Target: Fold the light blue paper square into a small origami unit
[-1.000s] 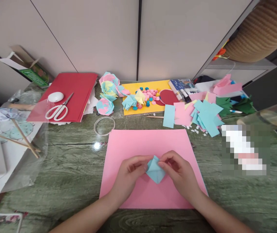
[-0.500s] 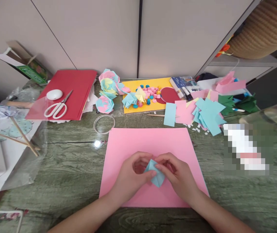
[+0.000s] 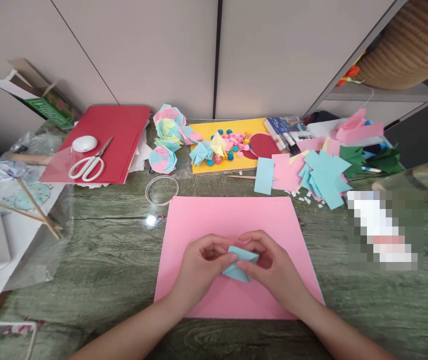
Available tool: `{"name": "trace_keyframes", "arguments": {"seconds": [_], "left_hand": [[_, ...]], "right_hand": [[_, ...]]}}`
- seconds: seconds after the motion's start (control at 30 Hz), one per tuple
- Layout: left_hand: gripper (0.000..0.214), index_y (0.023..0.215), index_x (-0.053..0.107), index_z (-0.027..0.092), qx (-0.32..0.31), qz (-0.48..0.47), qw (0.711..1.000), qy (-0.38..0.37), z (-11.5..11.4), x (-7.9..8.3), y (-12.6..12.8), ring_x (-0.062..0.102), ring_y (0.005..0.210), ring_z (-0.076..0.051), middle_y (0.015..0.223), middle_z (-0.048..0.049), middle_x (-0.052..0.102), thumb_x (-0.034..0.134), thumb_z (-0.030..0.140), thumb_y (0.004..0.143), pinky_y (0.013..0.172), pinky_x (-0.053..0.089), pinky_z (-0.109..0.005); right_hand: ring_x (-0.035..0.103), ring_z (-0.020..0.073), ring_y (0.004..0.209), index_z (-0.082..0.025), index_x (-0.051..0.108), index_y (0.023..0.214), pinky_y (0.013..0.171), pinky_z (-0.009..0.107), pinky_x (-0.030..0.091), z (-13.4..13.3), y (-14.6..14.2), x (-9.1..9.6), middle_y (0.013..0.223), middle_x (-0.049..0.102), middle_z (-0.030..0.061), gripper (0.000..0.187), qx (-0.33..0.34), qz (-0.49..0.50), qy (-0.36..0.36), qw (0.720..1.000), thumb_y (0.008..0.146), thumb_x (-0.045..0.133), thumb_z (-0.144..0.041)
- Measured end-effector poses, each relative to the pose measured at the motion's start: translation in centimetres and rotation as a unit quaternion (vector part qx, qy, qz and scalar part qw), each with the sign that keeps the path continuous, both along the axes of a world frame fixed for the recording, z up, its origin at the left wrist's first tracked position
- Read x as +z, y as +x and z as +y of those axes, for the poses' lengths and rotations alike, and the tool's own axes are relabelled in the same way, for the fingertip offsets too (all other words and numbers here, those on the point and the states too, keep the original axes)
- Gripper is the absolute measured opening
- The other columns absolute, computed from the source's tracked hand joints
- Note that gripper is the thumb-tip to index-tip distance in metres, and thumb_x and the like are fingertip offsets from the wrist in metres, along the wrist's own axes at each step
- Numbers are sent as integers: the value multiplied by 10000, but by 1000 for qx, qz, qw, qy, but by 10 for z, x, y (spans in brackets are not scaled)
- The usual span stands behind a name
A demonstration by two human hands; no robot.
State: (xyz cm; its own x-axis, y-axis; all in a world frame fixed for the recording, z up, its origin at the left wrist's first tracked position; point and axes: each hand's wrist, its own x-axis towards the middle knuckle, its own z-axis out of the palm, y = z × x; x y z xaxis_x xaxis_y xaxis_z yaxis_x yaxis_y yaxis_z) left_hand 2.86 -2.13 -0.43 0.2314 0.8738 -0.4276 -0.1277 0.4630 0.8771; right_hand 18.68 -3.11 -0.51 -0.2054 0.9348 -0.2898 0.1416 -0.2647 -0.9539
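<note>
Both hands meet over a large pink sheet (image 3: 232,215) lying on the green marbled table (image 3: 112,255). My left hand (image 3: 200,270) and my right hand (image 3: 272,272) pinch a small folded light-blue paper piece (image 3: 241,263) between thumbs and fingertips, holding it just above the pink sheet. The fingers of both hands are curled round it, and part of the blue piece is hidden behind them.
White scissors (image 3: 88,166) and a white oval object (image 3: 84,143) lie on a red folder (image 3: 104,142) at the back left. Folded paper flowers (image 3: 166,137), a yellow sheet with small balls (image 3: 229,145), a tape ring (image 3: 161,190) and cut blue and pink slips (image 3: 311,172) line the back. Wooden sticks (image 3: 33,212) lie left.
The blue piece has gone from a flat diamond shape to a narrower, folded form. Both hands have closed in over it and shifted slightly upward on the pink sheet.
</note>
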Motion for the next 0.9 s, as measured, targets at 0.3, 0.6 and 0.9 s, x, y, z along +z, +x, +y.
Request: {"name": "trace_keyframes", "arguments": {"seconds": [0.3,0.6,0.9], "left_hand": [[205,771,600,130,10,10,1000,-20,0,-1,-1,547,559,-105,606,-9,615,683,235,616,529,427,-205],[232,764,610,136,24,4,999,-33,2,-2,-1,571,567,-109,613,-9,636,711,229,577,538,441,-203],[220,774,616,124,26,-5,999,-42,1,-2,-1,578,575,-106,631,-20,650,703,208,591,543,452,-197]], "right_hand": [[551,151,771,-226,468,955,600,242,421,1,2,-1,796,568,-1,294,-30,-11,-11,999,701,610,-261],[532,129,707,-230,469,957,583,235,435,3,2,-2,834,556,-4,332,-5,40,-45,998,669,633,-247],[555,138,764,-226,483,940,588,228,438,4,2,-1,881,579,5,324,-5,56,-58,997,664,648,-261]]}}
